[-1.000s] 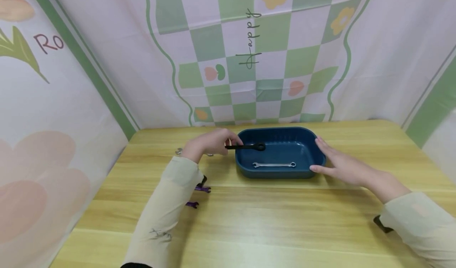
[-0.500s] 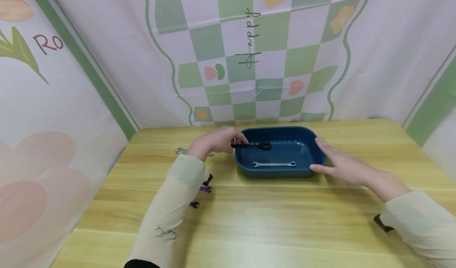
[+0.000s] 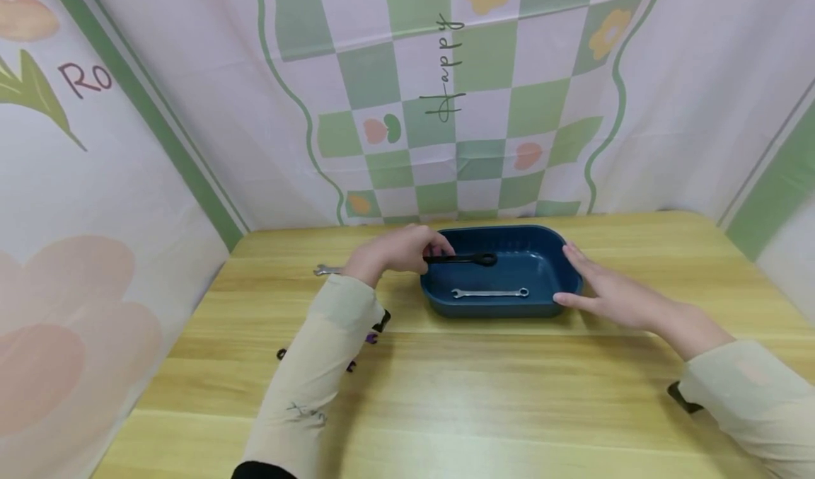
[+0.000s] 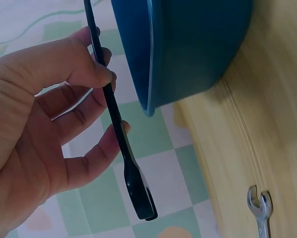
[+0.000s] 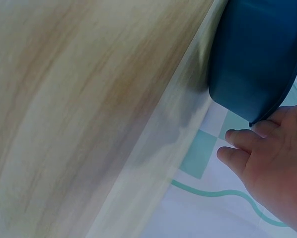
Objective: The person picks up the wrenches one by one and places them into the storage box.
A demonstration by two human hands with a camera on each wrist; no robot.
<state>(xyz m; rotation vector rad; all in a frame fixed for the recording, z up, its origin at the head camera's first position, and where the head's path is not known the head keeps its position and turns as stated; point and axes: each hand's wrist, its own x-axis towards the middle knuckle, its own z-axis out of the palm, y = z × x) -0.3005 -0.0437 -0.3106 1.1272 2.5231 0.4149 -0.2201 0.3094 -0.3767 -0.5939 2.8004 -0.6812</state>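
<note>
Between the thumb and fingers of my left hand [image 3: 405, 248] is a black wrench [image 3: 472, 259], pinched along its shaft. Its ring end reaches over the left part of a deep blue tray [image 3: 496, 310]. In the left wrist view, the wrench [image 4: 118, 126] slants beside the tray's wall [image 4: 198, 49], apart from it. A silver combination wrench [image 3: 490, 293] lies on the tray's floor, near its front side. My right hand [image 3: 614, 298] rests against the tray's right end, fingers extended at the rim; in the right wrist view part of the hand [image 5: 277, 163] is cut off.
Left of the tray, a silver wrench [image 3: 327, 270] lies on the wooden table [image 3: 484, 408], partly behind my left hand. Ends of other wrenches, one purple [image 3: 371, 337] and a dark ring end [image 3: 281, 354], show around my left sleeve [image 3: 325, 359]. A patterned cloth [image 3: 433, 111] hangs behind.
My left hand has moved rightward, carrying the black wrench farther over the tray. More of the tools beneath the left sleeve's outer side shows. My right hand and the tray have stayed put.
</note>
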